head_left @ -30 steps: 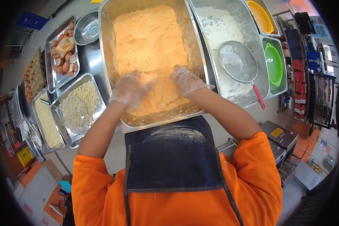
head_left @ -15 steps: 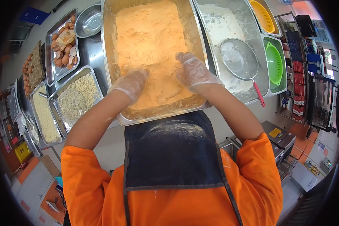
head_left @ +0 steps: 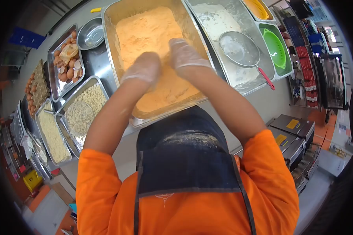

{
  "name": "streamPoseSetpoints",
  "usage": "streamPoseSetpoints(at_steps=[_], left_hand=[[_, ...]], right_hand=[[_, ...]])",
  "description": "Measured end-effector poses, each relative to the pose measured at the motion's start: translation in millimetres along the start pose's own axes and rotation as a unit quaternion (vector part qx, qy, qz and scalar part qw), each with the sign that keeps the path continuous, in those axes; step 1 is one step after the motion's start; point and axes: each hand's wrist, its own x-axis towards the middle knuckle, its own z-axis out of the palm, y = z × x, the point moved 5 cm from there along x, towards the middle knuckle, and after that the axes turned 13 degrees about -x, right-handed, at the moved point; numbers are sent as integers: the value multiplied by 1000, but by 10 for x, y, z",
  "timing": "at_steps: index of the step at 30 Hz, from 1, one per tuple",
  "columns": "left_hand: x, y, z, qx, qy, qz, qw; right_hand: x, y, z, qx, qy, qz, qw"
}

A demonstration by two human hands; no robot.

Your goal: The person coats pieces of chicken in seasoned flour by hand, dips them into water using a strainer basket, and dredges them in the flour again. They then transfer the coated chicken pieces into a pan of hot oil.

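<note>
A large, deep metal tray (head_left: 110, 43) holds a thick bed of orange-yellow dough (head_left: 149, 29), rough on top and smeared along the walls. Both my hands wear clear plastic gloves and are over the dough's near half. My left hand (head_left: 145, 67) is smeared by motion, so its fingers cannot be made out. Close beside it on the right, my right hand (head_left: 186, 55) has its fingers curled in; whatever may be inside them is hidden. Smoother dough shows below my wrists, near the tray's front edge.
At right, a strainer (head_left: 239, 49) lies in a tray of white flour (head_left: 213, 17), beside a green basket (head_left: 274, 49). At left are a tray of eggshells (head_left: 68, 64), a metal bowl (head_left: 91, 34), a crumb tray (head_left: 94, 90) and an egg carton (head_left: 39, 84).
Both hands have moved up and closer together over the dough, with the left one now blurred. The view has shifted and turned slightly.
</note>
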Motion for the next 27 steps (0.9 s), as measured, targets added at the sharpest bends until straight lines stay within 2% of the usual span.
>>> streamPoseSetpoints(at_steps=[1, 2, 3, 5, 6, 7, 8, 9, 10, 11, 12, 13, 15, 16, 17, 18, 19, 21, 23, 25, 27], left_hand=[[-69, -23, -71, 26, 36, 29, 999], [-150, -39, -110, 51, 72, 59, 994], [-186, -67, -6, 55, 65, 69, 994], [-126, 31, 98, -25, 151, 85, 985], [-337, 271, 3, 52, 102, 105, 988], [-459, 516, -69, 67, 21, 50, 996], [-450, 339, -50, 41, 22, 66, 997], [-431, 256, -65, 50, 34, 140, 988], [-668, 539, -210, 84, 80, 207, 971], [-846, 717, -284, 119, 141, 223, 957], [-909, 862, -340, 68, 109, 221, 967], [-1034, 1131, -325, 33, 126, 237, 963], [-1016, 1351, -253, -56, 95, 268, 957], [-1105, 1632, -216, -44, 80, 296, 951], [-1315, 2021, -126, 141, 73, 379, 912], [-1505, 2386, 107, 315, 74, 446, 834], [-1681, 2710, 298, 317, 72, 466, 823], [-1903, 3477, 790, 99, 18, 411, 906], [-2196, 4236, 1468, 90, 32, 510, 855], [-2468, 4894, 2344, 31, 18, 579, 814], [-2853, 5654, 3183, 20, -44, 617, 785]], right_hand=[[4, 173, -143, 120, -45, 105, 986], [-60, 291, -209, 238, -86, 208, 945], [-81, 194, -122, 236, -88, 220, 942], [55, 35, 80, 215, -77, 204, 952], [-192, 77, -93, 215, -39, 189, 957], [-379, 170, -160, 251, -7, 232, 940], [-631, 332, -317, 305, -9, 219, 927], [-798, 482, -326, 307, -67, 226, 922], [-1271, 691, -573, 358, 16, 269, 894], [-1558, 868, -539, 416, -38, 330, 846], [-2090, 1100, -993, 433, -50, 392, 810], [-2660, 1288, -1084, 415, -28, 439, 797], [-3745, 1556, -1248, 441, 84, 501, 740], [-4381, 1679, -1478, 366, 70, 555, 744], [-5064, 1777, -1691, 306, 67, 618, 721], [-5750, 1859, -1907, 252, 62, 677, 689], [-6327, 1891, -2246, 105, 20, 724, 681], [-7541, 1894, -2751, -55, 30, 755, 652], [-8651, 1830, -3192, -106, -51, 851, 511], [-10062, 1782, -3280, -184, -127, 847, 482], [-11084, 1594, -3342, -145, -178, 886, 403]])
